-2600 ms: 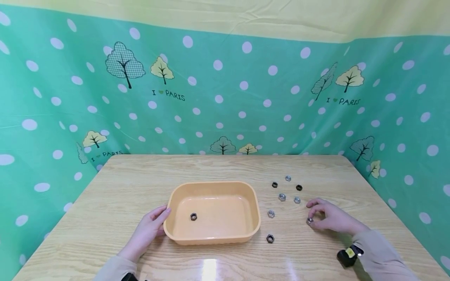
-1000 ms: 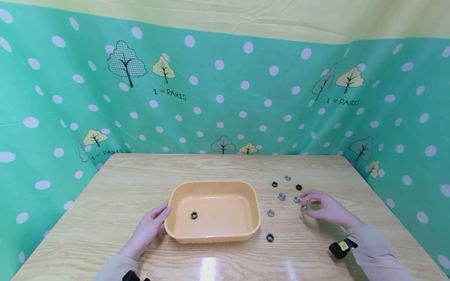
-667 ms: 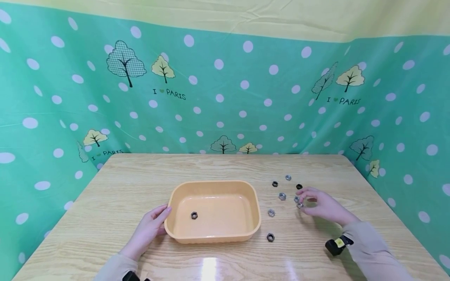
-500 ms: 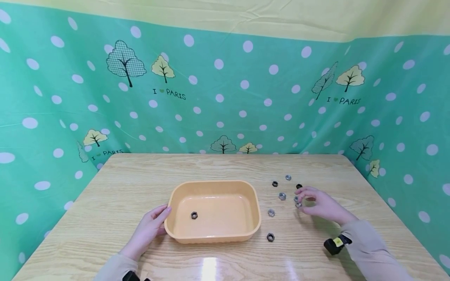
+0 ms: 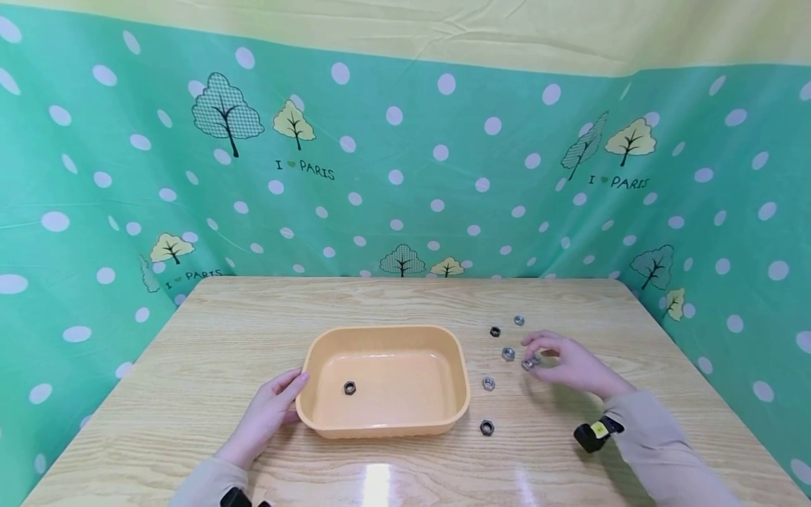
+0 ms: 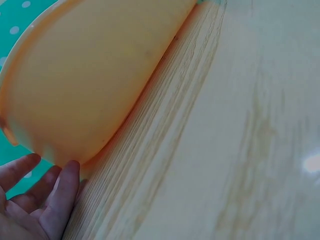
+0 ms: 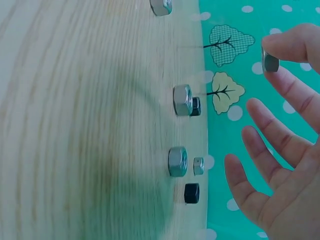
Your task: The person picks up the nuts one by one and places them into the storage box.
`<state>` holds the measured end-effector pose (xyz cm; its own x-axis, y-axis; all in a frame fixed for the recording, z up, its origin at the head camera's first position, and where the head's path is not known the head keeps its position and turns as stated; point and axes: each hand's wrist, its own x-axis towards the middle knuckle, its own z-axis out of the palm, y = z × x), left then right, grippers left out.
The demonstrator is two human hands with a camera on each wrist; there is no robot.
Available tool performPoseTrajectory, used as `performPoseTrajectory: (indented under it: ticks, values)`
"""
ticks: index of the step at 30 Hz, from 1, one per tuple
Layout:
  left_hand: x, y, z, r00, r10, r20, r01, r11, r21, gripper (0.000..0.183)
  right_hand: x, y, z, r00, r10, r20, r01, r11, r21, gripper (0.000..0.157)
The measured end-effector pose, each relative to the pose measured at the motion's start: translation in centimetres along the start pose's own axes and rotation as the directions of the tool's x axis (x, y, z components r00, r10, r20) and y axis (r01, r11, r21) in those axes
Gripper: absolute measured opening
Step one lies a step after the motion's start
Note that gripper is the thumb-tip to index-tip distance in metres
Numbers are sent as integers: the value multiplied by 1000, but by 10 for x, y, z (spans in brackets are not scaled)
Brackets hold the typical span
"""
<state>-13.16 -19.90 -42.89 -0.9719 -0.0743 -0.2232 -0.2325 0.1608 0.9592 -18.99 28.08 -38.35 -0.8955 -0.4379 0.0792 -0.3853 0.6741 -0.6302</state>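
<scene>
My right hand (image 5: 564, 362) pinches a silver hex nut (image 7: 270, 61) between thumb and index finger, above the table; the other fingers are spread loosely. Close by, another silver nut is partly covered by that hand in the head view. My left hand (image 5: 269, 415) touches the left end of a pale orange rectangular tray (image 5: 465, 384), its fingertips against the outside wall (image 6: 85, 90) in the left wrist view. One dark hex nut (image 5: 349, 388) lies inside the tray, left of its middle.
Between tray and right hand lie loose nuts: a silver nut (image 5: 508, 354), another silver nut (image 5: 488, 384), a far silver nut (image 5: 519, 320), a dark nut (image 5: 495, 332) and a near dark nut (image 5: 486, 427). A dotted green curtain (image 5: 405, 176) surrounds the wooden table (image 5: 253, 310).
My right hand has moved left and away from me with the pinched nut, passing over other nuts; a dark nut is now hidden behind it. The left hand and tray stay put.
</scene>
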Motion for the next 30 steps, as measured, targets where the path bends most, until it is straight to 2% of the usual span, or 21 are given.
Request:
performPoseTrajectory:
  ticks: [8,19,24,30]
  values:
    - [1,1,0,1000,-1,0,1,1000,4,55,5,-6,3,1000,-12,13,11,1000,23,15]
    - [-2,1,0,1000,0,4,0,1000,-5,55,12,-10,13,999,-36,-12,36,999,28,17]
    - [-2,1,-1,1000,2,9,-2,1000,15,58,15,-13,14,1000,-9,7,9,1000,29,16]
    - [-2,2,-1,1000,-2,8,1,1000,16,55,16,-17,16,1000,-19,5,19,999,44,16]
